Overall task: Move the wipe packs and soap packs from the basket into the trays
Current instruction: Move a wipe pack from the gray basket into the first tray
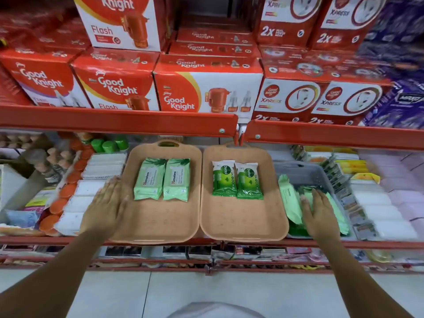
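Note:
Two tan trays stand side by side on a store shelf. The left tray (158,223) holds two light green wipe packs (162,179). In the right tray (243,223) lie two dark green soap packs (237,180). A grey basket (302,172) to the right holds more green packs (290,198). My left hand (107,205) rests flat on the left tray's left rim, fingers apart, holding nothing. My right hand (319,214) is inside the basket, fingers spread over the green packs; I cannot see a grip on any of them.
A red shelf rail (119,121) with red boxed goods (206,88) hangs close above the trays. White packs (89,191) and orange items (68,191) crowd the left, white and yellow packs (371,198) the right. A red shelf edge (206,243) runs in front.

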Demonstrator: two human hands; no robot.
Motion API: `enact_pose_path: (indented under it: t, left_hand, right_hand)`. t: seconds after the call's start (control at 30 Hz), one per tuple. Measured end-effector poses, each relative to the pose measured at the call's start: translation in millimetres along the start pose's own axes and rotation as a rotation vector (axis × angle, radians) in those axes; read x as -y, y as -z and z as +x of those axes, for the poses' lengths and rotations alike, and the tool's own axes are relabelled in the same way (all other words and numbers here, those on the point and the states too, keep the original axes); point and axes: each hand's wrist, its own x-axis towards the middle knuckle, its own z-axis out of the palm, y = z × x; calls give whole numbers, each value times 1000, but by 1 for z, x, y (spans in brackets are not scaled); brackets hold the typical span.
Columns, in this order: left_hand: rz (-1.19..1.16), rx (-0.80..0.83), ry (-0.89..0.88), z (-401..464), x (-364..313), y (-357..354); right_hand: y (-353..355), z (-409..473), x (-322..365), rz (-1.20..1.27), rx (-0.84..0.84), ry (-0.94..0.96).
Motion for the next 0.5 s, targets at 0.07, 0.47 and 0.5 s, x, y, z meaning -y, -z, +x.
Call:
enact_pose_path:
  t: [0.07,0.47,0.5]
  left_hand:
    - [-2,-13,12,1,-1,1]
    - [59,-33,31,3,-13,-3]
    - [60,-34,33,3,-14,-3]
  right_hand:
    - [1,-2,7,111,20,4]
    - [-4,14,11,357,222,-212]
    - [-3,16,11,357,228,-227]
